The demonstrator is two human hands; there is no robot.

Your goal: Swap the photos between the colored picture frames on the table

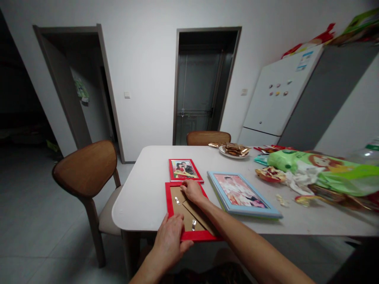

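Note:
A red picture frame (pixel 169 197) lies back side up at the table's near edge. Its brown backing board (pixel 189 216) carries metal hangers and a folded stand. My left hand (pixel 172 232) grips the lower left corner, with the thumb along the bottom edge. Near the top edge, my right hand (pixel 193 191) rests on the backing with curled fingers; whatever is under the fingertips is hidden. Just beyond lies a second red picture frame (pixel 185 169), photo side up. To the right, a light blue picture frame (pixel 242 193) lies face up on a stack.
The white table (pixel 142 189) also bears a plate (pixel 233 154) of wrapped snacks, a green tissue pack (pixel 314 161), an opened pomegranate (pixel 271 174) and crumpled tissue (pixel 302 179). Wooden chairs stand at the left (pixel 85 169) and far side (pixel 209 137).

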